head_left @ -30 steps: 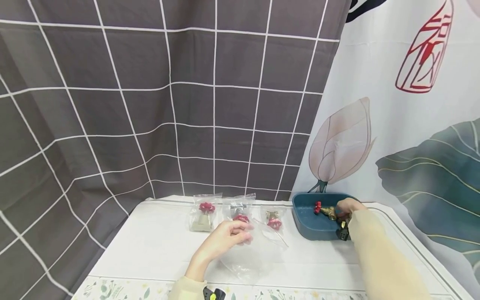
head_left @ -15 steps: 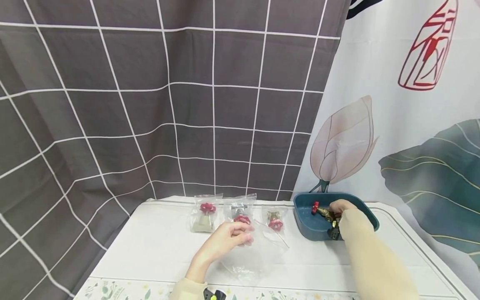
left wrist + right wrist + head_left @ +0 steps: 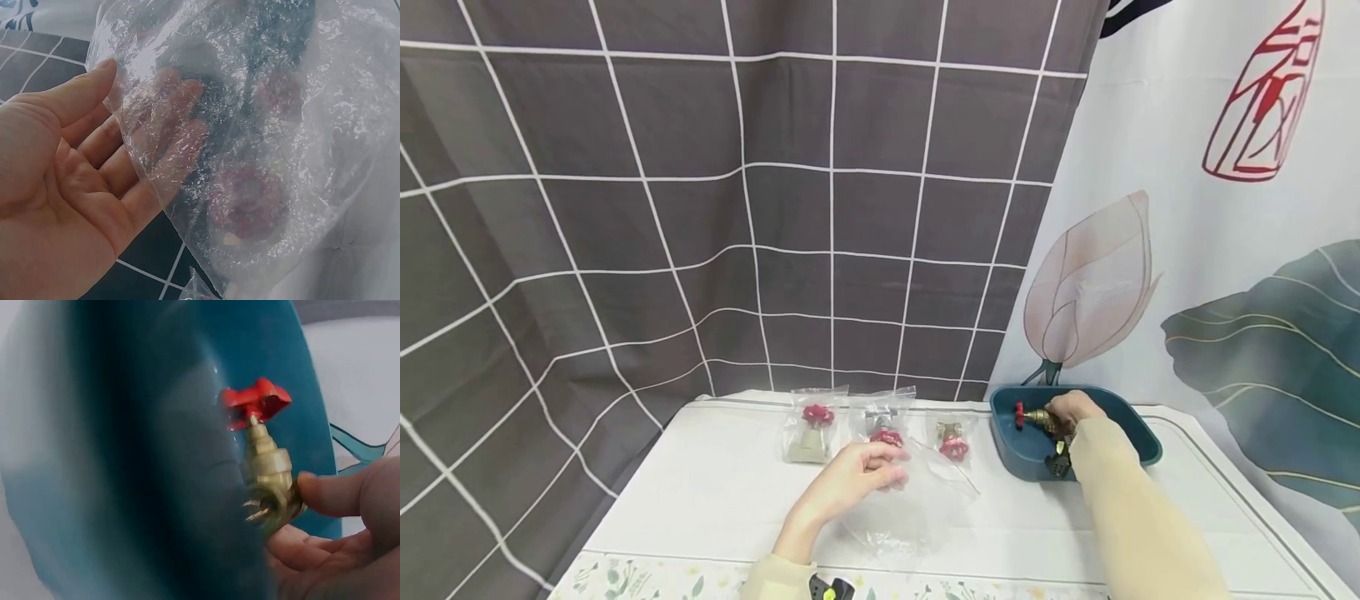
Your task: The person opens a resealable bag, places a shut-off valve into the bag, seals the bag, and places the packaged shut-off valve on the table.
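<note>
My left hand (image 3: 853, 477) holds a clear plastic bag (image 3: 898, 521) over the white table; in the left wrist view its thumb lies at the edge of the bag (image 3: 325, 156), with the other fingers behind the film. My right hand (image 3: 1073, 407) reaches into a blue bin (image 3: 1017, 457) and grips a brass valve with a red handwheel (image 3: 1036, 417). The right wrist view shows the thumb against the body of the brass valve (image 3: 270, 469), the red wheel pointing away from the hand. The bin wall hides part of the fingers.
Three clear bags with red-wheeled valves lie along the table's back: a left bag (image 3: 807, 446), a middle bag (image 3: 880, 412) and a right bag (image 3: 953, 437). A grey grid curtain (image 3: 782, 208) hangs behind, with a printed white curtain (image 3: 1150, 150) at right.
My right hand has shifted left inside the bin, carrying the brass valve toward the bin's left side. The left hand and its bag have stayed nearly still.
</note>
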A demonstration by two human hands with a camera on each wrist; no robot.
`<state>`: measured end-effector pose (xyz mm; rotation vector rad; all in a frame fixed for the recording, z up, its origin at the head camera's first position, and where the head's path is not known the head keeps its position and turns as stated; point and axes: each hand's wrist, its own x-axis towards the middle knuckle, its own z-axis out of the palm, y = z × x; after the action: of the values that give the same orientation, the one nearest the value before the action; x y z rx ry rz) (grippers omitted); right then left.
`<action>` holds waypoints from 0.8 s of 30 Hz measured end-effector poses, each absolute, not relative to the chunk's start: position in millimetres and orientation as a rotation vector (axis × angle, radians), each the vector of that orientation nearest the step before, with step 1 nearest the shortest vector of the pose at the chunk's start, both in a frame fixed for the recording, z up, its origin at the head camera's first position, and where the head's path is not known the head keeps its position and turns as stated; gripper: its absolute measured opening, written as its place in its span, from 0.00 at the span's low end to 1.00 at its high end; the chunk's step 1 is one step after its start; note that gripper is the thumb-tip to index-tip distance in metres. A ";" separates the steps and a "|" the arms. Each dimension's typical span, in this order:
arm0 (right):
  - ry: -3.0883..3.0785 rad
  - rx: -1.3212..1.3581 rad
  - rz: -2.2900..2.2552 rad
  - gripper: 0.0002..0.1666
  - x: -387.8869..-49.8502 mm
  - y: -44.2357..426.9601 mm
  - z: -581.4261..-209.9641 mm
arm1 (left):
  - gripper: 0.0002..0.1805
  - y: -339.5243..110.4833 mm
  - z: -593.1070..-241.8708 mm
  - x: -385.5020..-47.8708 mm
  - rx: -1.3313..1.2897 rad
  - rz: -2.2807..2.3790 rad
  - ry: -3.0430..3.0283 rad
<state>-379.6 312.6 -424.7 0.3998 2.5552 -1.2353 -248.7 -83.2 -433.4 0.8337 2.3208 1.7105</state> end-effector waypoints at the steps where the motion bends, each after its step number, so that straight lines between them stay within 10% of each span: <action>1: 2.496 0.423 -1.330 0.15 -378.6 312.3 -425.9 | 0.15 -82.3 -433.7 -248.9 0.840 1.717 2.317; 24: 2.946 -0.008 -1.602 0.22 -327.6 260.7 -347.6 | 0.15 -79.8 -437.9 -251.0 0.778 1.708 2.330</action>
<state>-327.6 260.7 -347.6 -0.0076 2.9461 -1.6020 -251.0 -79.8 -437.9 0.7781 2.3305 1.7085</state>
